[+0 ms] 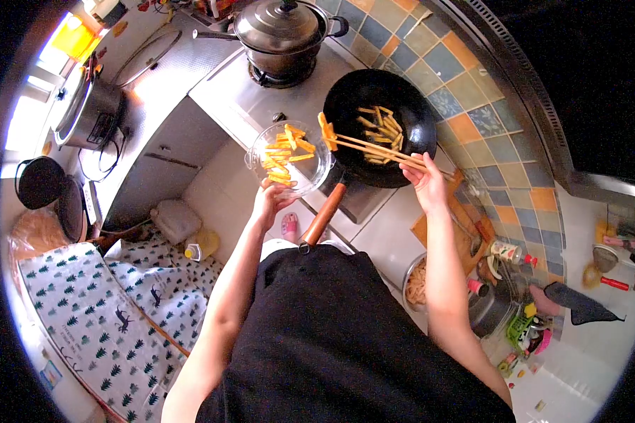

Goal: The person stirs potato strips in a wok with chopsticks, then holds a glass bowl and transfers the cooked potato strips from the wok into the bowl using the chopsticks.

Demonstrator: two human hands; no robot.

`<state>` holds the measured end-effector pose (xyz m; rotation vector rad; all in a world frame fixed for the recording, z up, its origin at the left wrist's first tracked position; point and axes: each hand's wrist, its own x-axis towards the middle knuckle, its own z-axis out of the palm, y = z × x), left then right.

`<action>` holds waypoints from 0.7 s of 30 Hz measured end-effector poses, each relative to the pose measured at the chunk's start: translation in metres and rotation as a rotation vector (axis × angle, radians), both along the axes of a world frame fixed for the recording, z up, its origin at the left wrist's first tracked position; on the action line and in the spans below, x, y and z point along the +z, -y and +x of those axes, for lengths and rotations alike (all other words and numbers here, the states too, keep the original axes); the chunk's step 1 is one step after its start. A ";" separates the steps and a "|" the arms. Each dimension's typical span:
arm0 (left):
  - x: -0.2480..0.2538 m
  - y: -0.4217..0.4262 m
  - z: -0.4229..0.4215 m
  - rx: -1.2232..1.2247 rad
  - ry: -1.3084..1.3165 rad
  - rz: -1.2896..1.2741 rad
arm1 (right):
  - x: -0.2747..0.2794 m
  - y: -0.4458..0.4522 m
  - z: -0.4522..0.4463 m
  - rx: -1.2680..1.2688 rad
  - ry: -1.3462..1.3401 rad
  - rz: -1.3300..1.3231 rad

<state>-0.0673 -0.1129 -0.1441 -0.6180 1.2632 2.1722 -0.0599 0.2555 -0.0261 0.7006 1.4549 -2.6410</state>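
Observation:
My left hand (269,204) grips the near rim of a clear glass bowl (319,168), which holds several yellow fries (282,156). Closed round a pair of wooden chopsticks (374,147), my right hand (428,180) is just right of the black wok (420,116). Between the chopstick tips is a small bunch of fries (327,132), in the air between the bowl's right edge and the wok's left rim. More fries (382,130) lie inside the wok. The wok's wooden handle (324,215) points toward my body.
A lidded metal pot (279,32) stands on the back burner. Right of the wok are a wooden board (466,236) and a metal bowl of pale food strips (416,282). A cooker (92,106) stands on the left counter, and a patterned cloth (120,324) covers something at lower left.

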 end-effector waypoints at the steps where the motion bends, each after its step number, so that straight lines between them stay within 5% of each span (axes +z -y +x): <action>1: -0.001 0.001 0.000 -0.005 0.005 0.003 | 0.004 0.006 0.001 0.024 -0.003 0.006; 21: 0.025 0.016 0.022 0.085 -0.033 0.033 | 0.023 0.116 0.005 0.231 -0.281 0.432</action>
